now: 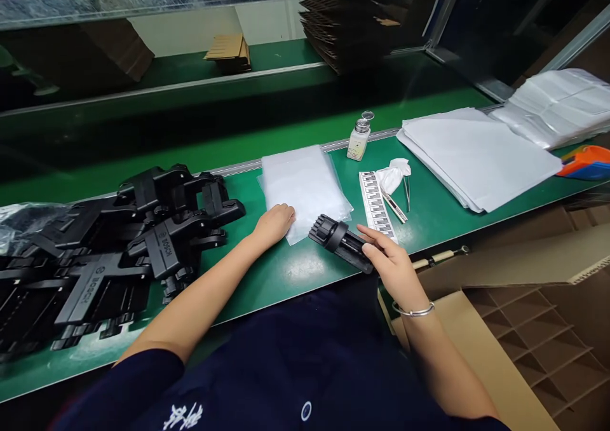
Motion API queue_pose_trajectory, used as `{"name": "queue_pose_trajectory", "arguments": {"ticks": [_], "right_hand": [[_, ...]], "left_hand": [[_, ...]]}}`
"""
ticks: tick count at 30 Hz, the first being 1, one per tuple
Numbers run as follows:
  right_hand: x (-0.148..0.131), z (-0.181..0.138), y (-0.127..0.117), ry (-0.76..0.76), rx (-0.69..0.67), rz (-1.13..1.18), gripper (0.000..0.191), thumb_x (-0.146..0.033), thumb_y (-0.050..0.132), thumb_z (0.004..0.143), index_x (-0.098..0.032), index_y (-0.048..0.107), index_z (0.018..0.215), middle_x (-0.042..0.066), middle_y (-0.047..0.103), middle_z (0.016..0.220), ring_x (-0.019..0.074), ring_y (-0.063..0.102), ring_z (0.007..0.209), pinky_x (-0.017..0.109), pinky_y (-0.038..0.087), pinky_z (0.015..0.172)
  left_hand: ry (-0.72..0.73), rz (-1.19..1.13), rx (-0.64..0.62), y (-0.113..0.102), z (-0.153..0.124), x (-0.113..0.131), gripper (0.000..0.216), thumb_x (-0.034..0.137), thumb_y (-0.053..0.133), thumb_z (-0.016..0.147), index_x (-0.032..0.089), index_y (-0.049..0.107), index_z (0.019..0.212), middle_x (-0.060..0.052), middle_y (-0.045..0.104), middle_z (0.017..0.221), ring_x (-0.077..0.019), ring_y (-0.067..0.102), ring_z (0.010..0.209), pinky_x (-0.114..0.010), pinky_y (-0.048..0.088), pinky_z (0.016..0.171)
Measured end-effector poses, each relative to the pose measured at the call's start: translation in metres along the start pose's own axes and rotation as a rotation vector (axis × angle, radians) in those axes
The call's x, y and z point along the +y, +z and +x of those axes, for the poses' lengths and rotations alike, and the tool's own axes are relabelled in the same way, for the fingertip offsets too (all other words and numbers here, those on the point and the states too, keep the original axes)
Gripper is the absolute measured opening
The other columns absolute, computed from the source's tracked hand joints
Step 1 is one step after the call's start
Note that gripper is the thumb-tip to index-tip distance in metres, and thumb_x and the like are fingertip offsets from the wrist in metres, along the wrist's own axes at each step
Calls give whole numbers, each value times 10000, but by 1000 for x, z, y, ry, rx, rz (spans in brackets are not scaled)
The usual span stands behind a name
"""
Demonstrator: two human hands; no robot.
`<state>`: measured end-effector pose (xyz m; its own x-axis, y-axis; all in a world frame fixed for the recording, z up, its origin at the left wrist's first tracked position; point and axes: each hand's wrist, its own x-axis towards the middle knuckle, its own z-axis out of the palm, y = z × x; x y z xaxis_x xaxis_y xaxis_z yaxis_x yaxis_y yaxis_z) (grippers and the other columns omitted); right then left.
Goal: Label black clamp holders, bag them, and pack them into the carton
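On green bench, black plastic part (pixel 340 242) gripped in right hand (pixel 394 267), left hand (pixel 275 222) open, flat on clear bags (pixel 305 186) alongside

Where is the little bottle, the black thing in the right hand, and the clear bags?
little bottle (pixel 357 142), head view, on its label.
black part (pixel 339 240), head view, on its middle collar.
clear bags (pixel 305 186), head view, on the middle of the top bag.

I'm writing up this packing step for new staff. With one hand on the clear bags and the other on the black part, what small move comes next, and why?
Probably lift the top bag's near edge with the left hand: it rests flat on the plastic bags, while the right hand already holds the black part beside them.
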<state>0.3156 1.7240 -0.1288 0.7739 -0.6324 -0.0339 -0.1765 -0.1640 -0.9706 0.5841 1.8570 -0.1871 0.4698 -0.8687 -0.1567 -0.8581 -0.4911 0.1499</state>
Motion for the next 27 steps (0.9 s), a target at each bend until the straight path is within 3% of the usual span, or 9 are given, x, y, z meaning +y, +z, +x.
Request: {"name": "queue_pose_trajectory", "arguments": {"ticks": [4, 10, 15, 18, 21, 24, 27], "right_hand": [[1, 1, -1, -5, -22, 81, 356, -389, 583, 884, -272, 655, 1212, 45, 679, 1215, 242, 614, 1139, 396, 505, 954], [2, -2, -2, -17, -25, 132, 344, -400, 589, 885, -273, 660, 1196, 46, 668, 1233, 242, 612, 1138, 392, 511, 950], [8, -7, -1, -86, -19, 136, 342, -364, 583, 902, -246, 625, 1221, 65, 698, 1163, 228, 648, 1094, 382, 538, 931], [12, -11, 0, -281, 73, -22, 385, -296, 556, 929, -231, 538, 1308, 91, 686, 1184, 223, 653, 1095, 392, 538, 938], [20, -12, -5, -695, 268, -378, 550, -222, 593, 908, -246, 398, 1422, 121, 651, 1239, 238, 633, 1122, 416, 534, 922], [31, -11, -16, -1096, 415, -691, 672, -231, 641, 880, -257, 312, 1465, 139, 628, 1257, 252, 644, 1064, 403, 550, 808], [49, -13, -27, -1186, 508, -771, 623, -319, 559, 931, -257, 279, 1484, 140, 615, 1222, 254, 641, 1002, 414, 541, 769]], "left_hand": [[4, -8, 12, -1, 2, -4, 225, 337, 488, 914, 166, 563, 1040, -141, 591, 1074, -301, 544, 1039, -393, 445, 851], [56, -27, -35, -9, 13, -15, 200, 249, 398, 948, 198, 589, 924, -73, 634, 968, -222, 588, 943, -308, 445, 807], [-59, 22, 74, -30, 8, -13, 272, 210, 298, 964, 167, 563, 1009, -118, 616, 1039, -247, 592, 955, -331, 448, 790], [-47, 48, 90, -29, 1, -2, 258, 274, 338, 967, 165, 540, 1084, -130, 597, 1108, -263, 563, 1056, -345, 448, 843], [19, 70, -18, -17, 1, 7, 265, 352, 446, 933, 185, 547, 1113, -107, 615, 1130, -259, 557, 1086, -330, 458, 831], [9, 54, -72, -12, 11, 4, 266, 298, 370, 954, 197, 604, 1030, -83, 653, 1096, -234, 590, 1032, -308, 457, 783], [-7, -2, -119, -20, 23, -7, 276, 262, 387, 933, 226, 661, 935, -35, 698, 1026, -207, 627, 942, -269, 437, 689]]}}
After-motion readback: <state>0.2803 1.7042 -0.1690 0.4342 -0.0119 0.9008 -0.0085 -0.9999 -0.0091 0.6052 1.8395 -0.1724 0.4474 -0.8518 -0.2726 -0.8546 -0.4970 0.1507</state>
